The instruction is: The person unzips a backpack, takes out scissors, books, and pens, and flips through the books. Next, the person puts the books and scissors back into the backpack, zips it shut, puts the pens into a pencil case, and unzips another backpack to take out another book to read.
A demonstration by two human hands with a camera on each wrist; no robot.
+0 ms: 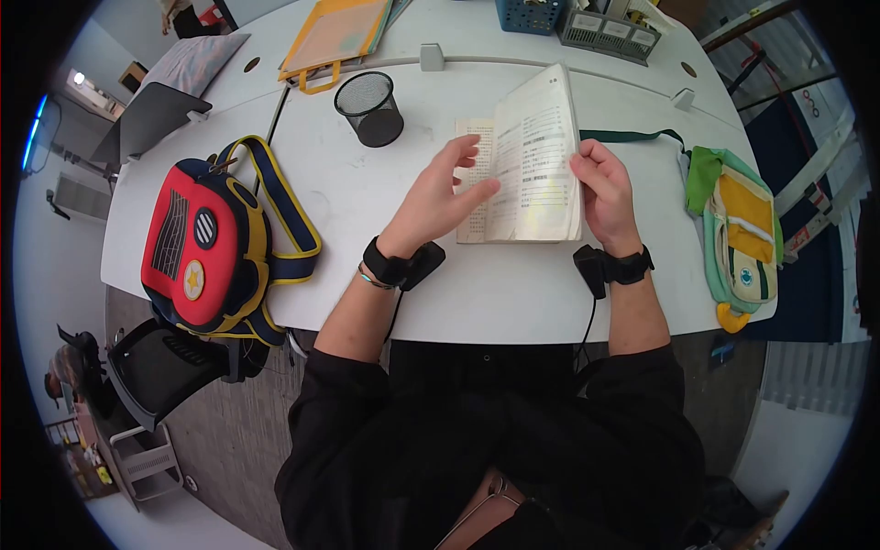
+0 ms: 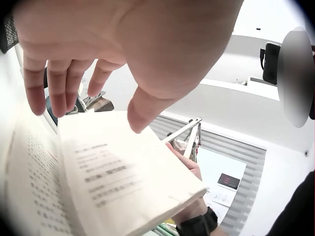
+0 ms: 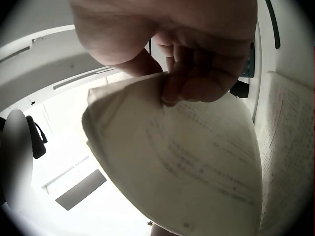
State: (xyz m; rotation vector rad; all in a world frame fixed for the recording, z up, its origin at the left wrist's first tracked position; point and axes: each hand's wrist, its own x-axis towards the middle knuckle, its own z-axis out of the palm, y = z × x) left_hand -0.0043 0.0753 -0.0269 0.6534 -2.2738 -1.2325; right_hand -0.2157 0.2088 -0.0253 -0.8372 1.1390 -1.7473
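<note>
An open book (image 1: 532,156) with printed pages stands partly raised on the white table, its left page low and its right-hand block of pages lifted. My right hand (image 1: 607,188) pinches the outer edge of those lifted pages between thumb and fingers, as the page (image 3: 177,147) in the right wrist view shows. Over the left page is my left hand (image 1: 445,197), fingers spread and extended, thumb toward the middle of the book. In the left wrist view the left hand (image 2: 113,54) hangs above the pages (image 2: 113,172), with nothing in its grasp.
Left of the book stands a black mesh pen cup (image 1: 369,110), and a red and navy backpack (image 1: 206,247) lies at the table's left edge. A green and yellow bag (image 1: 741,229) lies on the right. Folders (image 1: 335,37) and baskets (image 1: 610,37) sit at the back.
</note>
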